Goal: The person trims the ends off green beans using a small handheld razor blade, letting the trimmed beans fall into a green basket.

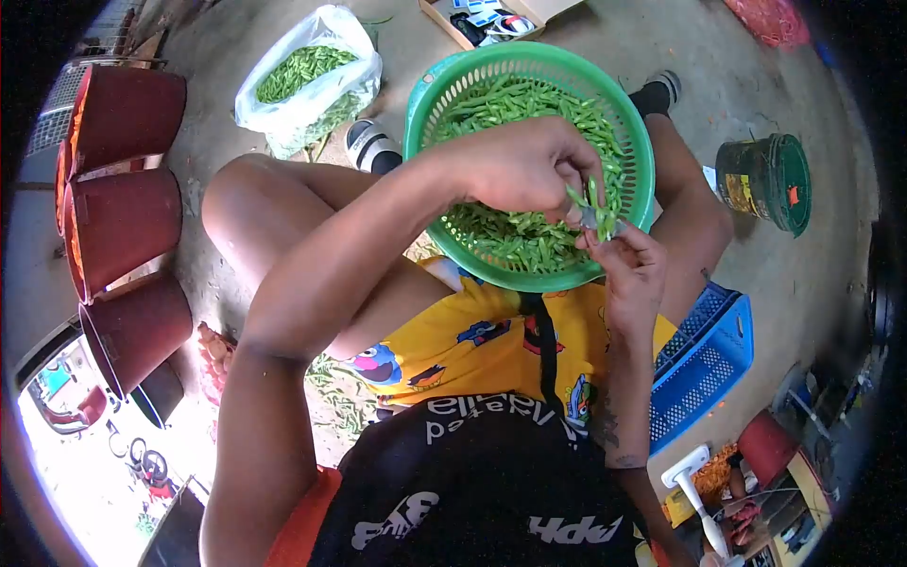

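Observation:
Over a green plastic basket [642, 180], my two hands meet near its right side. My left hand [529, 168] is closed, with a small knife's grey blade [588, 217] showing at its thumb side; the handle is hidden in the fingers. My right hand [628, 269] pinches a few green beans [601, 200] that stand up against the blade. Cut green bean pieces [515, 109] fill much of the basket below both hands. The basket rests in front of my lap, between my bent legs.
A white plastic bag [354, 33] of cut beans stands beyond my left knee. Dark red tubs [128, 222] line the left side. To the right are a dark lidded bucket [756, 180] and a blue crate [704, 378]. An open cardboard box [557, 8] lies ahead.

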A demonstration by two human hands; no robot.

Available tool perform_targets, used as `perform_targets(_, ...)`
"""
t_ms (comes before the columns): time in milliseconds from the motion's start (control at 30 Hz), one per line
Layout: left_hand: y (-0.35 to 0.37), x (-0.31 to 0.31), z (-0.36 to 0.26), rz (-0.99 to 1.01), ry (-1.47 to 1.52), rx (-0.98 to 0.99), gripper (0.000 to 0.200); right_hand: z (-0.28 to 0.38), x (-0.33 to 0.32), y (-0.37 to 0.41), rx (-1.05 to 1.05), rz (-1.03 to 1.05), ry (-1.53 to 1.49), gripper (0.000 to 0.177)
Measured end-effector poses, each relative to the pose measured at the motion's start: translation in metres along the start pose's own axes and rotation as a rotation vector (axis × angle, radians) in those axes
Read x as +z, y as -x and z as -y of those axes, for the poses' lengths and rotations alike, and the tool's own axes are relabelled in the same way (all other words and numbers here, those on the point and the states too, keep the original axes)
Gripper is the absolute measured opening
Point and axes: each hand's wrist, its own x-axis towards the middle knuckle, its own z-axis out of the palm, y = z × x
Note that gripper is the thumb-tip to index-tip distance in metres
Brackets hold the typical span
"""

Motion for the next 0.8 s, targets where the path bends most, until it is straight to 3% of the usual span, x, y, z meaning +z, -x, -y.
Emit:
perform_targets(267,0.005,-0.008,-0.001,-0.087,-0.061,0.023,0.029,0.002,-0.002,0.002,0.031,-0.029,0.025,0.019)
perform_targets(333,0.004,0.005,-0.01,0.058,-0.102,0.0,0.03,0.0,0.001,0.001,0.003,-0.022,-0.007,0.018)
perform_targets(400,0.002,0.008,-0.007,0.081,-0.07,-0.031,0.031,0.001,0.003,0.001,-0.019,-0.014,-0.036,0.018)
perform_targets(500,0.002,-0.012,0.003,-0.059,-0.071,0.108,0.031,0.007,0.005,0.0,-0.009,-0.02,0.02,0.017)
perform_targets(600,0.012,-0.032,-0.005,-0.168,0.006,0.031,0.032,0.003,-0.002,-0.008,-0.02,-0.032,0.04,0.017)
perform_targets(633,0.021,-0.032,-0.024,-0.242,-0.544,-0.097,0.04,0.001,-0.008,-0.015,-0.057,-0.039,0.349,0.018)
perform_targets(667,0.02,-0.031,-0.013,-0.245,-0.544,-0.096,0.04,-0.002,-0.011,-0.022,-0.098,-0.044,0.657,0.018)
perform_targets(733,0.016,-0.031,0.011,-0.532,-0.989,-0.12,0.048,0.008,-0.004,-0.035,-0.154,-0.069,0.711,0.019)
perform_targets(800,0.017,-0.035,0.015,-0.509,-0.856,-0.108,0.051,0.02,0.008,-0.049,-0.201,-0.099,0.761,0.02)
